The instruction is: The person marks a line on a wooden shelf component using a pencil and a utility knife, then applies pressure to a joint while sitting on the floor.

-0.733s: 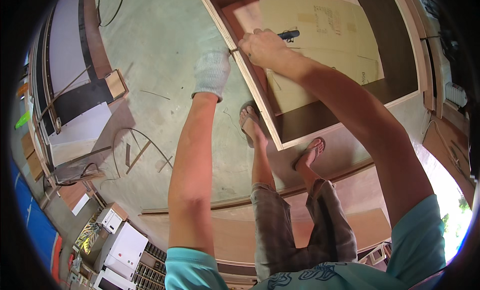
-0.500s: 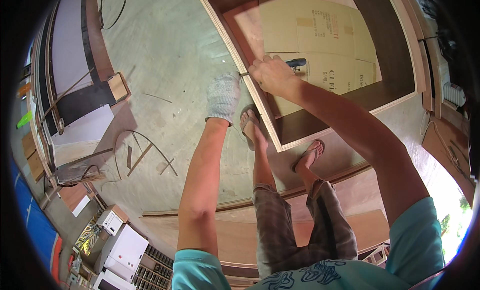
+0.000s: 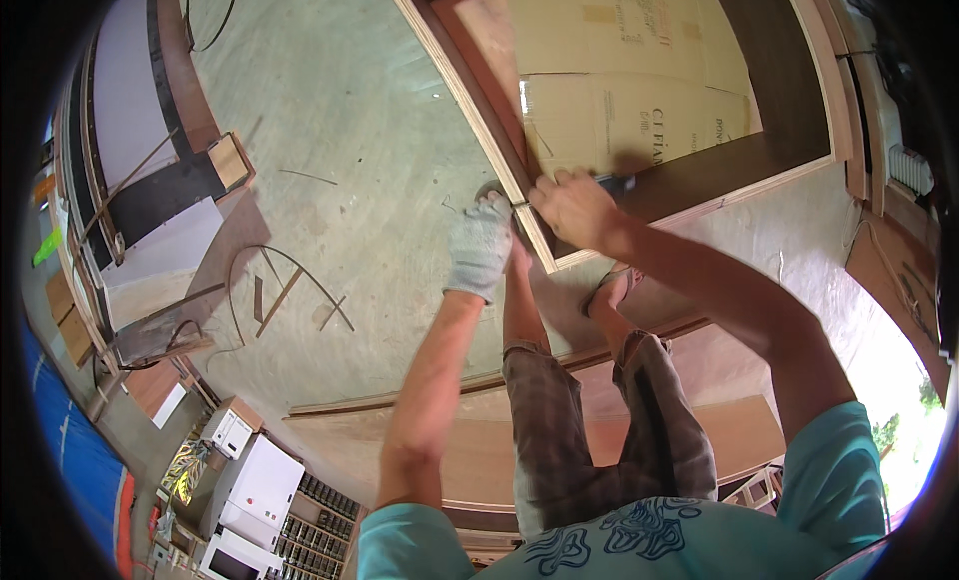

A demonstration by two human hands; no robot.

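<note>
My right hand (image 3: 577, 212), bare, is closed round the dark handle of what looks like a hand file. Its narrow dark blade (image 3: 519, 204) lies across the pale edge of a wooden frame (image 3: 462, 88), near the frame's closest corner. On the other side of that edge my left hand (image 3: 479, 248), in a grey knitted glove, grips the blade's far end, the fingers curled and partly hidden. Brown facing covers the frame's inner sides, and a sheet of cardboard (image 3: 589, 40) shows inside its opening.
My sandalled feet stand close below the frame's corner. Thin dark strips (image 3: 281, 302) lie on the concrete floor at left. Beyond them rests a panel piece with white and black faces (image 3: 130, 70). A long wooden strip (image 3: 360, 408) crosses behind my legs.
Both hands and the file have slid together along the frame's edge, toward me and slightly right, to near its corner. The frame also sits slightly differently in view.
</note>
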